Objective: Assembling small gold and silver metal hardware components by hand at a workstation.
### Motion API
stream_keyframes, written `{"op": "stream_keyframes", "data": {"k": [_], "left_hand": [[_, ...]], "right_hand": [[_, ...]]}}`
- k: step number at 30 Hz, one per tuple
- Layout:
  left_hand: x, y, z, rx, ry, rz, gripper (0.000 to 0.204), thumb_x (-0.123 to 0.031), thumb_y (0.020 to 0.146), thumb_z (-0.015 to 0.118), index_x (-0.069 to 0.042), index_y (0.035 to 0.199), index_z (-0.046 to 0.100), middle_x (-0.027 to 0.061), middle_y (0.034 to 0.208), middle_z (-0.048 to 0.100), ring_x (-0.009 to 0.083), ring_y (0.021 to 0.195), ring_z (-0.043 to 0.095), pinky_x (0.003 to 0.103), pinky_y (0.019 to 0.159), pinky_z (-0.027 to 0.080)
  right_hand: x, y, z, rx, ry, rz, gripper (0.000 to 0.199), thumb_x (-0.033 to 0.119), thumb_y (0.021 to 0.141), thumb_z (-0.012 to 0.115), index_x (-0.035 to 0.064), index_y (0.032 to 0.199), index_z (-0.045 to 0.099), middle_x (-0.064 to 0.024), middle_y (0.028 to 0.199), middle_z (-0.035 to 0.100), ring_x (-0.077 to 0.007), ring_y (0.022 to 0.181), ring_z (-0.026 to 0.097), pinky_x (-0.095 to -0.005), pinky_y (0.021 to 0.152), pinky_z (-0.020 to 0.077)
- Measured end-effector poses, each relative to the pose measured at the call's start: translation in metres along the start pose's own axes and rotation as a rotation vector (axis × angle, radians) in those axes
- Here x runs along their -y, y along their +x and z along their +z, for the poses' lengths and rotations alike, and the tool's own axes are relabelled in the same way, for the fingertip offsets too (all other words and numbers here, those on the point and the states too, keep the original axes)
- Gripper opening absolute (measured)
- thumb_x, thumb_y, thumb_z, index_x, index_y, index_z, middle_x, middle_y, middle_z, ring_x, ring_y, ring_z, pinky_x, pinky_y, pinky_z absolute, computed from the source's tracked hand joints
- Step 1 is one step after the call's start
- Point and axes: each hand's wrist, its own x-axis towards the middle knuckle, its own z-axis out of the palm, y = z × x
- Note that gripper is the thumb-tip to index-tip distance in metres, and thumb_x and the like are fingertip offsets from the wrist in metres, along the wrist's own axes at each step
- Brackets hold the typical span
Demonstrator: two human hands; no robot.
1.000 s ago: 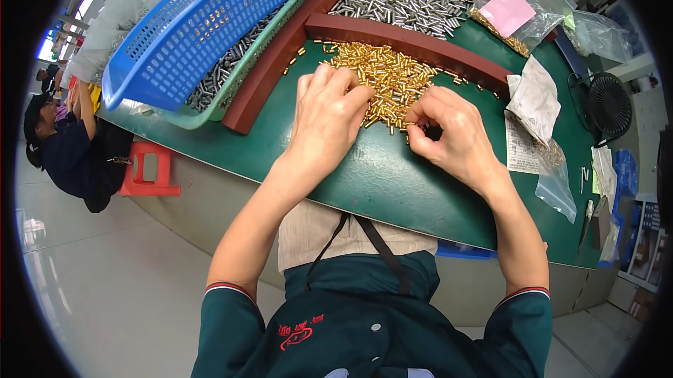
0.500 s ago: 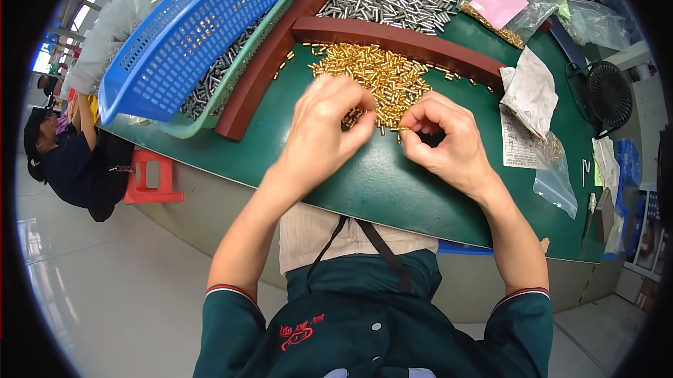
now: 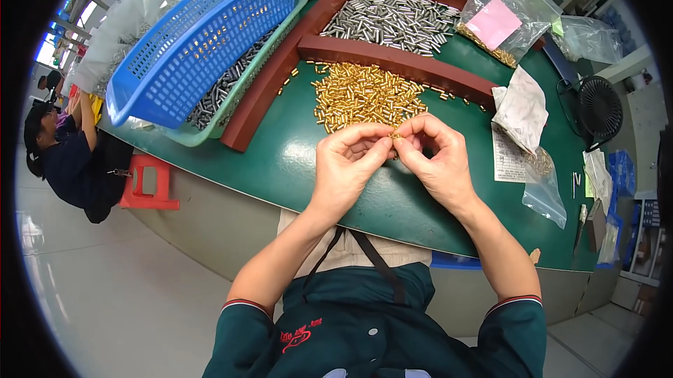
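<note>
At the near edge of a heap of small gold-coloured metal sleeves, my two hands meet fingertip to fingertip. My left hand pinches a small gold-coloured sleeve between thumb and forefinger. Against it, my right hand is closed in a pinch too, its fingertips around gold-coloured metal of the same kind. How many pieces are between the fingers is too small to make out. Beyond a red-brown wooden bar lies a pile of silver metal pins.
A blue basket leans in a green basket of dark pins at left. Right are a plastic bag with a pink label, crumpled paper, a zip bag and a black fan. Someone sits far left near a red stool.
My left hand has moved right and down from the heap's left side to meet my right hand. My right hand has shifted slightly left. The view has tilted a little.
</note>
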Motion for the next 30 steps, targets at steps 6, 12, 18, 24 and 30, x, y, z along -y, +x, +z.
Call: {"op": "stream_keyframes", "data": {"k": [6,12,18,24,30], "left_hand": [[0.006,-0.003,0.002,-0.034,0.019,0.061,0.018,0.001,0.089,0.062,0.006,0.106,0.064,0.0086,0.096,0.068,0.0110,0.083,0.064,0.025,0.078,0.053],[-0.002,-0.003,0.003,-0.034,0.049,0.020,0.018,0.001,0.089,0.063,0.006,0.106,0.064,0.0099,0.095,0.068,0.0124,0.082,0.065,0.025,0.076,0.054],[-0.011,0.001,0.000,0.024,0.060,-0.161,0.018,-0.003,0.091,0.061,0.005,0.107,0.064,0.0117,0.089,0.068,0.0134,0.077,0.066,0.024,0.070,0.054],[-0.013,0.002,-0.002,-0.009,0.025,-0.240,0.020,-0.008,0.093,0.060,0.005,0.108,0.064,0.0119,0.088,0.069,0.0137,0.075,0.066,0.024,0.070,0.053],[-0.014,0.000,-0.002,-0.015,0.014,-0.288,0.021,-0.009,0.092,0.062,0.004,0.108,0.064,0.0120,0.087,0.069,0.0139,0.075,0.066,0.025,0.070,0.054]], "right_hand": [[0.000,0.000,0.002,-0.019,-0.014,-0.045,0.006,0.004,0.082,0.066,0.0004,0.087,0.065,0.0023,0.077,0.058,-0.0030,0.067,0.049,-0.0183,0.059,0.0407],[0.004,0.000,0.000,0.009,0.130,0.171,0.006,0.006,0.084,0.065,0.0004,0.088,0.066,-0.0010,0.079,0.066,-0.0042,0.066,0.055,-0.0181,0.061,0.0429],[0.005,0.001,-0.007,0.064,0.435,0.371,0.010,0.010,0.087,0.066,0.0004,0.089,0.068,-0.0031,0.079,0.068,-0.0038,0.065,0.056,-0.0178,0.057,0.0418],[0.006,0.002,-0.009,0.085,0.388,0.446,0.016,0.018,0.089,0.066,0.0027,0.092,0.068,0.0009,0.077,0.065,-0.0033,0.064,0.052,-0.0185,0.055,0.0378],[0.003,0.000,-0.010,0.080,0.400,0.461,0.017,0.017,0.088,0.067,0.0003,0.092,0.070,-0.0012,0.075,0.065,-0.0036,0.063,0.052,-0.0182,0.052,0.0366]]}}
